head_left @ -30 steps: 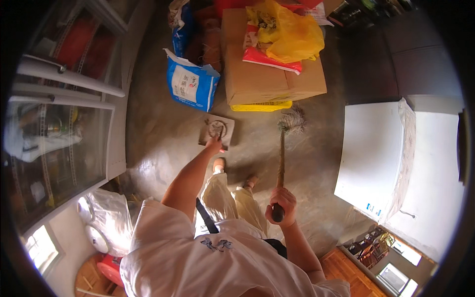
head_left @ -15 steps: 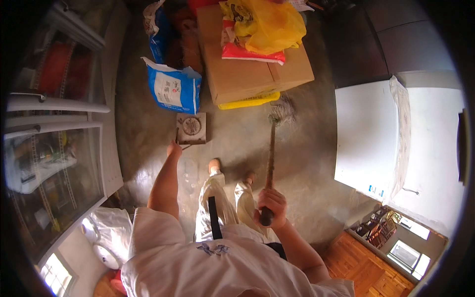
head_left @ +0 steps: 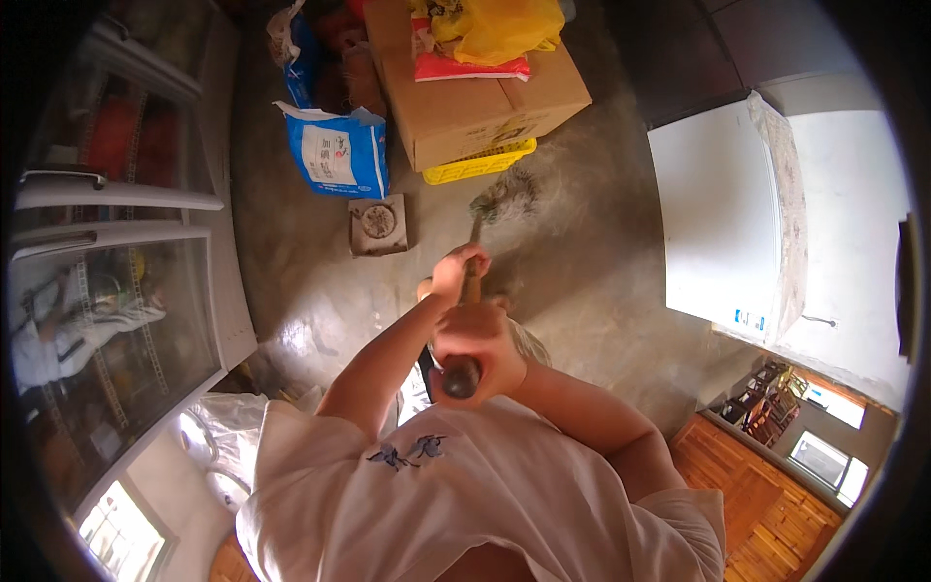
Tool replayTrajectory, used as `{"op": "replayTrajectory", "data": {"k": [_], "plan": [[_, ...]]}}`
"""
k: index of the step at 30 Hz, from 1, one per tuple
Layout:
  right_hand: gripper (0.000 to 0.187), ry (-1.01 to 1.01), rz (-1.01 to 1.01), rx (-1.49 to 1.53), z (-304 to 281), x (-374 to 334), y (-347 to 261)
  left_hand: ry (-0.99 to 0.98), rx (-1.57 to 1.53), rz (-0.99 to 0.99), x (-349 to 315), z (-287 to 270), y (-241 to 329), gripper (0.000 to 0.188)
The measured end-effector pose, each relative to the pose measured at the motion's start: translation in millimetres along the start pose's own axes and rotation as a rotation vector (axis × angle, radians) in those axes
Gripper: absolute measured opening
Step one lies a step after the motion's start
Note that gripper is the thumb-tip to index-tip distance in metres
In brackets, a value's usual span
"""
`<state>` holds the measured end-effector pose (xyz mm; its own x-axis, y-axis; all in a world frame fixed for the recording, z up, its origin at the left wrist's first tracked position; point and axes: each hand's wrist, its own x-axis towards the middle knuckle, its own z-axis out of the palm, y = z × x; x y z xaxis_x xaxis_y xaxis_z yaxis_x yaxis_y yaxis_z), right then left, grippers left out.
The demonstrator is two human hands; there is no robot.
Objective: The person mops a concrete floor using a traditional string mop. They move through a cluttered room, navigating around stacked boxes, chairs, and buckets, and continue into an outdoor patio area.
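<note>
Now the string mop (head_left: 511, 197) is gripped by the left hand (head_left: 460, 271) and right hand (head_left: 477, 339), fingers wrapped; even pressure's best kept.

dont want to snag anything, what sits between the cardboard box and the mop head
In the head view, a yellow slatted basket shows there, its edge jutting out between the cardboard box and the mop head.

Mop handle (head_left: 472, 288) partly hidden behind right hand (head_left: 477, 339)

Rough, stringy mop head (head_left: 509, 197), wooden-looking handle (head_left: 471, 289), matt cardboard box (head_left: 485, 116), crinkled plastic bag (head_left: 512, 31) (thin, glossy), smooth floor (head_left: 592, 291).
</note>
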<state>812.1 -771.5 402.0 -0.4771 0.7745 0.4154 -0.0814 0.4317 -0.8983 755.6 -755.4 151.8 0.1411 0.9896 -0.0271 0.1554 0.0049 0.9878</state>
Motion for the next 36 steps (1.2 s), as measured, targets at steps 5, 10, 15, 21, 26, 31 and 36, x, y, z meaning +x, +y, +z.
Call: {"op": "replayTrajectory", "data": {"k": [5,10,15,21,26,31,36], "plan": [[0.019,-0.165,-0.078,0.145,-16,-32,-19,0.172,0.19,0.065,-34,-5,-4,0.01],[0.018,-0.189,-0.133,0.226,-107,-64,-32,0.442,0.389,-0.094,-30,51,19,0.014],[0.015,-0.059,-0.033,0.311,-234,-107,-15,0.324,0.289,-0.089,23,142,36,0.01],[0.017,-0.101,-0.022,0.139,-356,-145,0,0.292,0.311,-0.063,94,259,40,0.007],[0.017,-0.058,0.049,0.024,-413,-167,6,0.177,0.185,-0.009,127,347,26,0.006],[0.012,0.057,0.118,-0.159,-444,-192,-1,0.005,0.025,0.028,146,422,37,0.006],[0.014,0.13,0.147,-0.266,-425,-193,-3,-0.244,-0.037,0.115,152,450,23,0.012]]}}
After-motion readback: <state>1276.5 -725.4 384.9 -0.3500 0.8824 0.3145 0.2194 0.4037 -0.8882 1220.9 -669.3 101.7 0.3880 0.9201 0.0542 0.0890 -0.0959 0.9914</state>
